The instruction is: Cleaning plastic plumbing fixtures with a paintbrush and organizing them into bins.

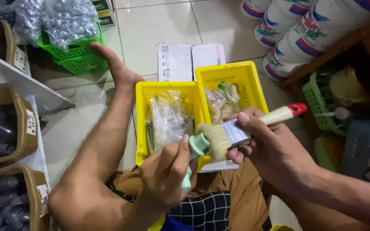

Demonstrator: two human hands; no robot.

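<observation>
My left hand point(165, 171) grips a pale green plastic pipe fitting point(195, 149), held upright over my lap. My right hand point(264, 143) holds a flat paintbrush point(247, 128) with a cream handle, red tip and metal ferrule. Its pale bristles press against the top of the fitting. Just beyond the hands sit two yellow plastic bins: the left one point(144, 92) holds clear bags of small parts, the right one point(253, 83) holds bagged pale fittings. I sit on a tiled floor with one leg stretched out, bare foot point(114, 64) ahead.
White cardboard boxes point(189, 60) lie behind the bins. Green baskets point(76, 53) with bagged metal parts stand at top left. Brown cartons of grey fittings point(1, 128) line a shelf on the left. Stacked white paint buckets point(305, 30) and a green basket point(317, 100) sit at right.
</observation>
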